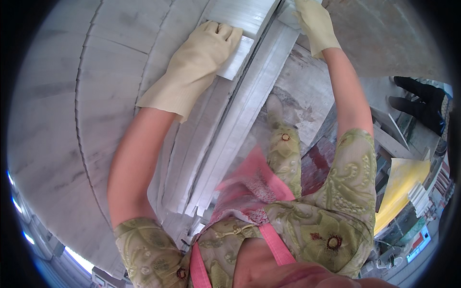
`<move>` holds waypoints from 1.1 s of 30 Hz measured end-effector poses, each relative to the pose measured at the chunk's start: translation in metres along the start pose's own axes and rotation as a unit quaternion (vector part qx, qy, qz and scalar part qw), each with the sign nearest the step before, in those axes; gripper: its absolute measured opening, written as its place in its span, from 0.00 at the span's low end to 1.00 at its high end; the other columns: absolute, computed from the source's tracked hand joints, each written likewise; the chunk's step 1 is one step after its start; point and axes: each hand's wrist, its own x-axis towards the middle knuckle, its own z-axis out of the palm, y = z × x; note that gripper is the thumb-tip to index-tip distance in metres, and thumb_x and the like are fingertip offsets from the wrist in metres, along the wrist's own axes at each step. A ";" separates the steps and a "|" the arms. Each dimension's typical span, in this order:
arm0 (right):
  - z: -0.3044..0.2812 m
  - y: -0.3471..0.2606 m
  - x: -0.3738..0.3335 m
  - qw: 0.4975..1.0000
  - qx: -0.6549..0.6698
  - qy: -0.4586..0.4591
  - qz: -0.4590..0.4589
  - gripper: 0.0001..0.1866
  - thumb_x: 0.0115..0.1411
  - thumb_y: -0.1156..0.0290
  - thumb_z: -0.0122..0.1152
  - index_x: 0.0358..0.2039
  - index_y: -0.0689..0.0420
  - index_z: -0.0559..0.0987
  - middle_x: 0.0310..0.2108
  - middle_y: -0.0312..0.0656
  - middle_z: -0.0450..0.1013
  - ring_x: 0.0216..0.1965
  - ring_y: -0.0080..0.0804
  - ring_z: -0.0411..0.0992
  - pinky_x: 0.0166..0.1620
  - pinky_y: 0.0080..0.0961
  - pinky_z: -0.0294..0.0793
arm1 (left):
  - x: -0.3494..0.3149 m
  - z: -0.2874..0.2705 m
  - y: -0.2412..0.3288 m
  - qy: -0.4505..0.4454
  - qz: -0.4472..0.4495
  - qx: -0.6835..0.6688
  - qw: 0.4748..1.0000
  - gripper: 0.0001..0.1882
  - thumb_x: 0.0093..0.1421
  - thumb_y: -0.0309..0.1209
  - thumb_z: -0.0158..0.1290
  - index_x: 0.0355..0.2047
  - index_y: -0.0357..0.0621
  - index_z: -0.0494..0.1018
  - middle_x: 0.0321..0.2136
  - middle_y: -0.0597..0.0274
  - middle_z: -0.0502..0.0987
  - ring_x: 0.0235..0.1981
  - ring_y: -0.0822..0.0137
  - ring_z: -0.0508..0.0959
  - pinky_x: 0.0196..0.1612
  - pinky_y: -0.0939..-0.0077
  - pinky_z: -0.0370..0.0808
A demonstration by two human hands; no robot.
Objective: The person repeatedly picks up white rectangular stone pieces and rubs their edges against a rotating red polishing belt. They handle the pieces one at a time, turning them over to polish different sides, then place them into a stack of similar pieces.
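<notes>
Both my hands wear cream rubber gloves. My left hand (204,62) is closed, its fingers curled at the edge of a glossy pale stone slab (238,60) that lies on stacked slabs. Its thumb is hidden. My right hand (317,26), at the top edge of the head view, has its fingers bent around the end of a pale stone piece (288,17); part of this hand is cut off. Between my hands, long pale strips (257,84) run side by side with a dark narrow gap along them.
Rows of grey-white slabs (57,129) with rough edges fill the left. A large brownish-grey slab (384,36) stands at upper right. Below lies a stained board (307,86) near my foot. Another person's dark-clothed legs (422,103) and a yellow sheet (401,185) are at right.
</notes>
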 end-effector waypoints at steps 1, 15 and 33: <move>0.003 0.001 0.003 1.000 -0.021 -0.014 -0.010 0.12 0.61 0.68 0.52 0.32 0.61 0.81 0.33 0.57 0.78 0.40 0.58 0.77 0.44 0.51 0.75 | 0.000 0.000 0.000 0.005 -0.003 0.008 1.000 0.31 0.47 0.18 0.61 0.53 0.40 0.66 0.48 0.55 0.76 0.52 0.58 0.76 0.59 0.70 0.72; 0.018 -0.014 0.013 0.999 0.016 0.019 0.034 0.13 0.61 0.64 0.55 0.33 0.59 0.83 0.31 0.56 0.78 0.37 0.58 0.77 0.41 0.50 0.75 | -0.002 0.002 0.002 0.016 0.003 0.042 0.999 0.31 0.48 0.17 0.58 0.54 0.40 0.66 0.45 0.57 0.75 0.50 0.60 0.76 0.58 0.73 0.72; 0.034 -0.013 0.004 0.989 -0.092 0.104 -0.045 0.27 0.64 0.62 0.50 0.62 0.59 0.71 0.67 0.50 0.63 0.71 0.43 0.57 0.72 0.54 0.49 | 0.000 0.007 0.002 0.017 -0.011 0.032 0.999 0.35 0.50 0.16 0.56 0.61 0.38 0.63 0.47 0.57 0.75 0.53 0.59 0.74 0.59 0.74 0.73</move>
